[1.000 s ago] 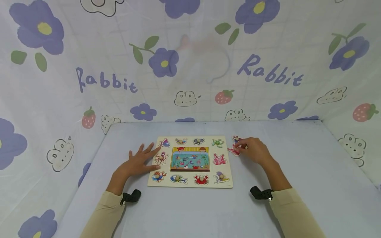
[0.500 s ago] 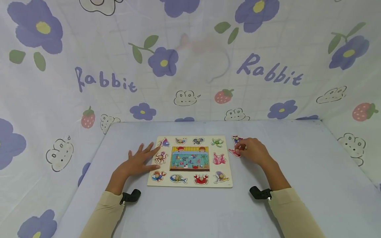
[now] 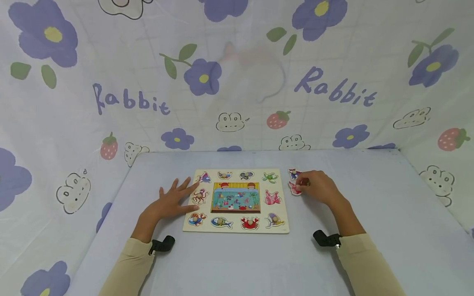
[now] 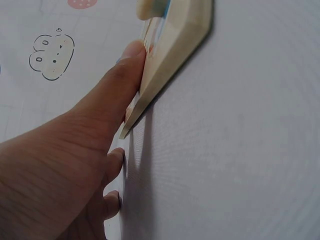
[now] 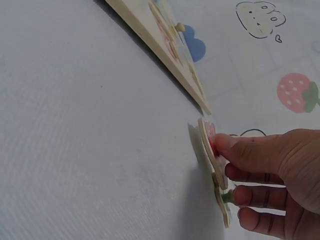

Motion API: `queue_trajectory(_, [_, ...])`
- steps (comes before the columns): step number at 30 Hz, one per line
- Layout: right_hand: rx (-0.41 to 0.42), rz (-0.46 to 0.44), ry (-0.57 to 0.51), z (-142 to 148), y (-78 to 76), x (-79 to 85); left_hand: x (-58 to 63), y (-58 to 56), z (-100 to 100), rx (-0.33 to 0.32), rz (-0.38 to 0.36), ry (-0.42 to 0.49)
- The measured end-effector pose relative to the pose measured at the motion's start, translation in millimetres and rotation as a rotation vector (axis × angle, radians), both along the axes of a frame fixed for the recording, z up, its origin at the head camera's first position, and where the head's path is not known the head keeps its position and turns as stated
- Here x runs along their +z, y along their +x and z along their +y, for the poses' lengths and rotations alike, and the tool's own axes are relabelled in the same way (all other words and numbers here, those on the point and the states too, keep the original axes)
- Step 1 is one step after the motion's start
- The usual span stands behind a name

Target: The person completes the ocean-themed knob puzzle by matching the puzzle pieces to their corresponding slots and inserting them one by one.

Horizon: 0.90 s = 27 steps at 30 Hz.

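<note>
In the head view a wooden knob puzzle board with sea-animal shapes lies on the table. My left hand rests spread at its left edge, thumb and index finger on the board; in the left wrist view the thumb lies along the board's side. Just right of the board, my right hand pinches a pink-red puzzle piece. The right wrist view shows this pink piece tilted under my thumb. A second piece with a greenish knob is below it, close to my fingers.
A dark blue and red puzzle piece lies beyond my right hand. Knobbed pieces sit in the board, among them a red crab. The pink fish shape shows no knob. A patterned cloth hangs behind the table.
The pink-red piece has shifted slightly right, away from the board, and turned a little in my right hand. My left hand stays in place.
</note>
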State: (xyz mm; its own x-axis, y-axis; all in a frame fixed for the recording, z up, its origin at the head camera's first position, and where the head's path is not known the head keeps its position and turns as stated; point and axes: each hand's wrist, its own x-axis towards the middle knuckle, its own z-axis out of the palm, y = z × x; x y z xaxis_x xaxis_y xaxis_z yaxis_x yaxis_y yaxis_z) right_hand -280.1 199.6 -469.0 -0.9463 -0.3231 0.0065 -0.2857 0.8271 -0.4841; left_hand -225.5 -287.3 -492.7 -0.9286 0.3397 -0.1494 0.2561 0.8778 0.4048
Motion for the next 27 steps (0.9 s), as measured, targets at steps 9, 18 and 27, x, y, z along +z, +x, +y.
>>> queue_trajectory(9, [-0.003,-0.001,-0.028,2.6,0.0,2.3,-2.2,-0.7,-0.4,0.002,-0.003,-0.009])
queue_trajectory(18, [0.031,0.012,-0.042,-8.7,4.3,11.0,-1.8,-1.2,0.0,0.001,0.005,-0.007])
queue_trajectory(27, [0.075,0.032,-0.043,-23.9,8.7,14.8,-3.9,-2.2,-1.6,-0.005,0.006,0.001])
